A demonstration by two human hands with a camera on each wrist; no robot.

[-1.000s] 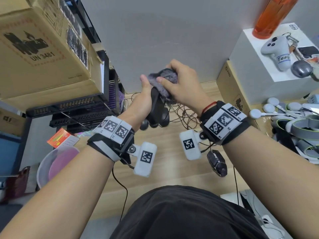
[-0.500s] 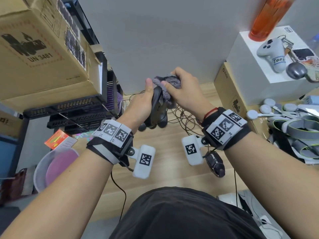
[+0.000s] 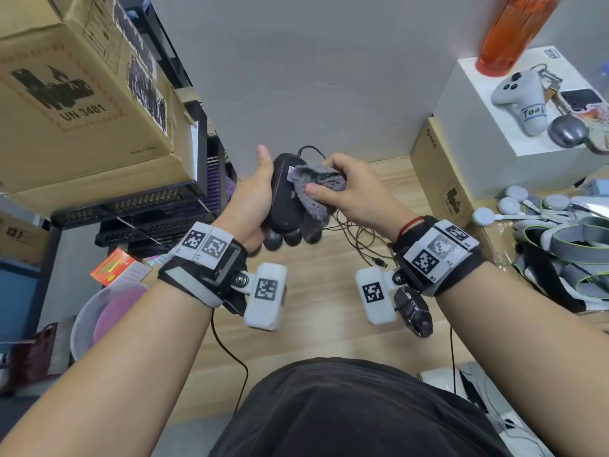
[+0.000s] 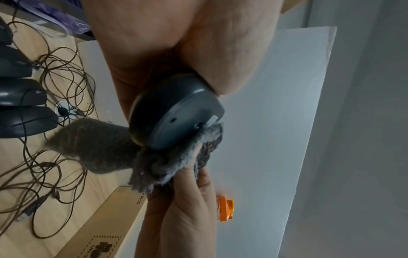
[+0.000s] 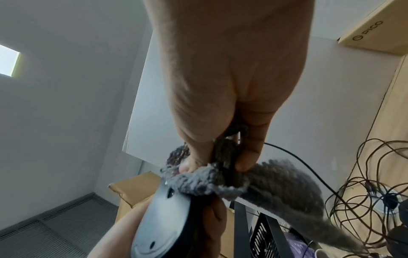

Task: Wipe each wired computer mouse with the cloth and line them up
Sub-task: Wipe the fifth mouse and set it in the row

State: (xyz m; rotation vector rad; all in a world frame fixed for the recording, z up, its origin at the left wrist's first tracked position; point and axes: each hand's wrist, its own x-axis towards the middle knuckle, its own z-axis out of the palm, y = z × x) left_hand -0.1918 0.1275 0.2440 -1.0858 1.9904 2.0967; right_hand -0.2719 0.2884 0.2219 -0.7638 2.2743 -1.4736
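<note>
My left hand (image 3: 253, 199) grips a black wired mouse (image 3: 283, 196) above the desk, its flat underside (image 4: 183, 122) turned towards me. My right hand (image 3: 349, 192) pinches a grey fluffy cloth (image 3: 316, 189) and presses it against that underside; the cloth (image 5: 220, 181) is bunched between thumb and fingers. Three dark mice (image 4: 24, 108) lie side by side on the wooden desk (image 3: 323, 291) below my hands, only their rear ends (image 3: 290, 239) visible in the head view. Another black mouse (image 3: 412, 311) lies nearer me, under my right wrist.
A tangle of thin cables (image 3: 359, 239) lies behind the row of mice. Cardboard boxes (image 3: 82, 94) and a black rack (image 3: 138, 209) stand at the left. A PICO box (image 3: 441, 179), a white box (image 3: 514, 159) and headset gear (image 3: 566, 245) crowd the right. A grey panel (image 3: 313, 70) backs the desk.
The held mouse has turned so its underside faces me. The cloth has slid from the mouse's top end down onto its right side.
</note>
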